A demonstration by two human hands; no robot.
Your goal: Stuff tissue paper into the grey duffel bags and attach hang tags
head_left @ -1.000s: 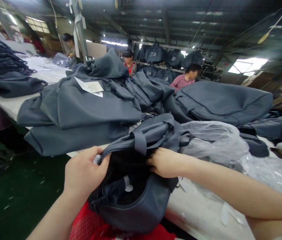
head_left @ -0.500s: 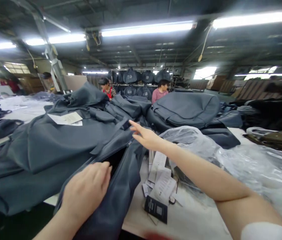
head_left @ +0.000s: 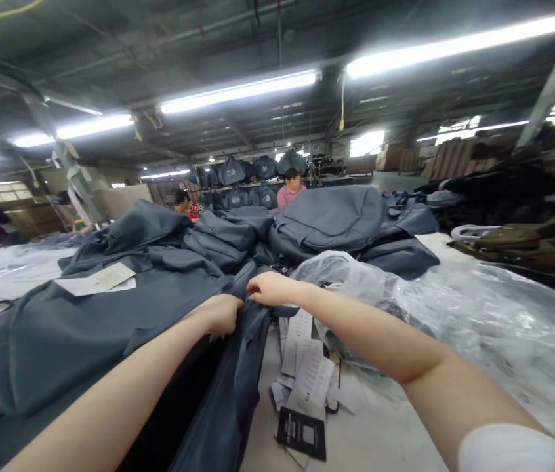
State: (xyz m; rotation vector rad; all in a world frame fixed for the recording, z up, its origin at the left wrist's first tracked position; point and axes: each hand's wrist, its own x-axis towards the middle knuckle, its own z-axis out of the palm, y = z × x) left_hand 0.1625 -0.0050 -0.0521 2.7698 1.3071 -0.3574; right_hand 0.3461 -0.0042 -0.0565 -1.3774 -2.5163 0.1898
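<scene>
A dark blue-grey bag (head_left: 244, 354) lies in front of me, its long zipped opening gaping and black inside. At the far end of that opening, my left hand (head_left: 223, 313) is closed on the bag's edge with curled fingers. Just to its right, my right hand (head_left: 270, 288) pinches the bag near the end of the zip; its fingertips are partly hidden. Another large piece of blue-grey bag (head_left: 95, 328) spreads out to the left, with paper sheets (head_left: 103, 278) resting on it.
White paper tags (head_left: 309, 373) and a black card (head_left: 302, 432) lie on the white table (head_left: 370, 432). Crumpled clear plastic (head_left: 479, 321) covers the right side. More bags (head_left: 331, 216) are piled ahead. Two people (head_left: 291, 189) are beyond the pile, before racks of bags (head_left: 232, 172).
My left hand has moved forward along the opening to near my right hand. My right hand's fingers have closed on the bag. The opening gapes wider, and the view has shifted right.
</scene>
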